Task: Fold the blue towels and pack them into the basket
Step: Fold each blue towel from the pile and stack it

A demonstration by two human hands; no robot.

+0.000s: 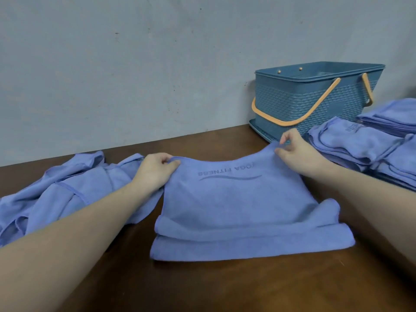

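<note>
Matt cloth towel point(236, 199), woven-textured plastic basket point(299, 102), wood table point(202, 287).

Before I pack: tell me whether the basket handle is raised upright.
No, the orange handle hangs down against the side of the basket.

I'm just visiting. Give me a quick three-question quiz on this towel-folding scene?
1. True or false: both hands pinch the far edge of the towel.
2. Where do the folded stacks lie: A, left of the basket; B, to its right, in front; C, inside it?
3. Which hand is nearer the crumpled pile?

Key: 1 true, left hand and right hand. 2 B. 3 left.
</note>
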